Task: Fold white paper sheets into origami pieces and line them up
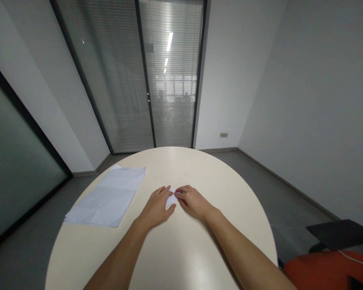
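Observation:
A small folded piece of white paper (171, 199) lies on the round table between my two hands. My left hand (158, 205) rests over its left side, with the fingers at the far edge and the thumb at the near edge, holding it against the tabletop. At the right edge of the paper, my right hand (191, 200) has its thumb and fingertips pinched together on it. Fingers cover much of the paper, so its full shape and folds are hidden.
Several creased white sheets (109, 197) lie stacked at the table's left edge. The cream round table (175, 165) has a curved rim. A red chair (317, 270) and a black flat panel (341, 233) stand at the lower right. Glass doors with blinds (172, 104) are beyond.

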